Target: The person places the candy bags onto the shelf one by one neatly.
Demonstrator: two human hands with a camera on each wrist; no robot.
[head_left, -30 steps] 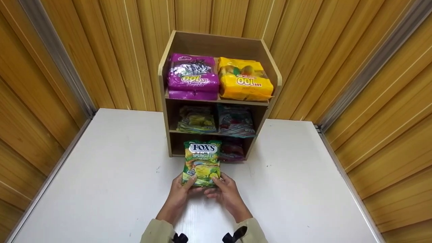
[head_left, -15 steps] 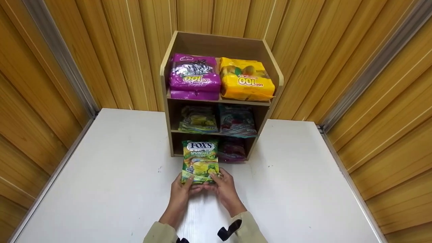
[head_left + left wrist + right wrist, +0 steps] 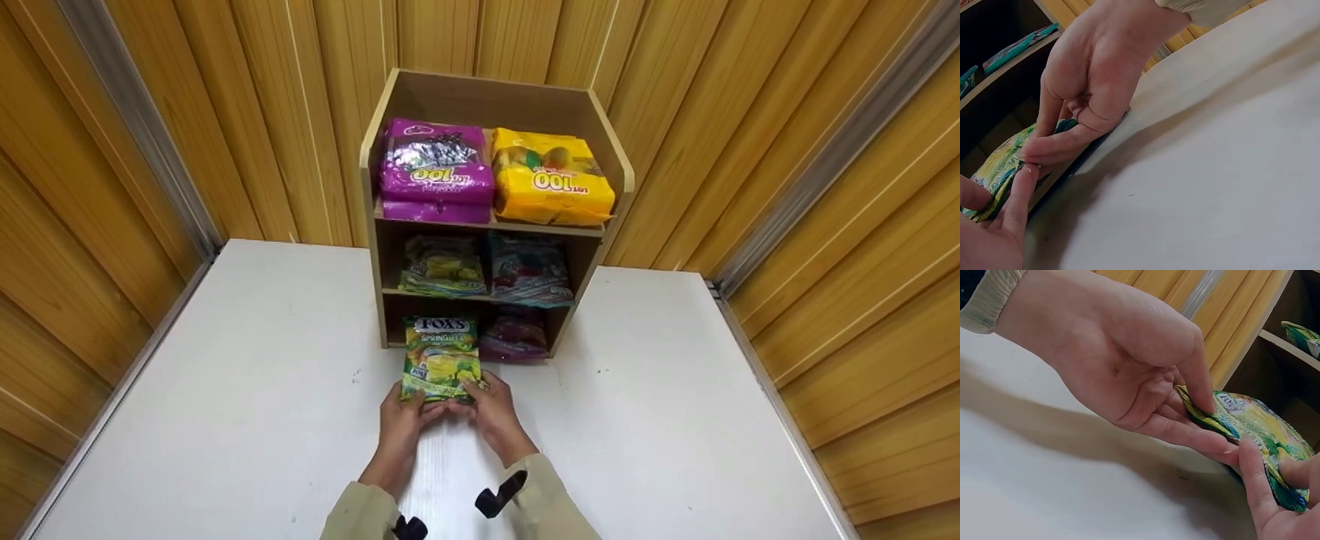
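Observation:
A green and yellow FOX'S Spring Tea candy packet (image 3: 441, 356) is held between both hands at its near end. My left hand (image 3: 400, 421) grips its lower left corner, thumb on top and fingers underneath. On the lower right corner my right hand (image 3: 495, 418) has the same kind of hold. The packet's far end lies at the mouth of the shelf's bottom left compartment, overlapping the opening. In the right wrist view the packet (image 3: 1258, 424) slopes toward the dark compartment, with fingertips of both hands meeting beneath its near edge.
The wooden shelf unit (image 3: 369, 247) bears a purple pack (image 3: 435, 169) and a yellow pack (image 3: 553, 176) on top. Yellow-green packets (image 3: 444, 266) and teal packets (image 3: 531, 270) fill the middle level. A dark purple packet (image 3: 514, 334) lies at bottom right. Wood-patterned walls surround the white table (image 3: 247, 390).
Both hands have carried the packet forward and slightly left, toward the bottom left compartment. More of the dark purple packet beside it now shows.

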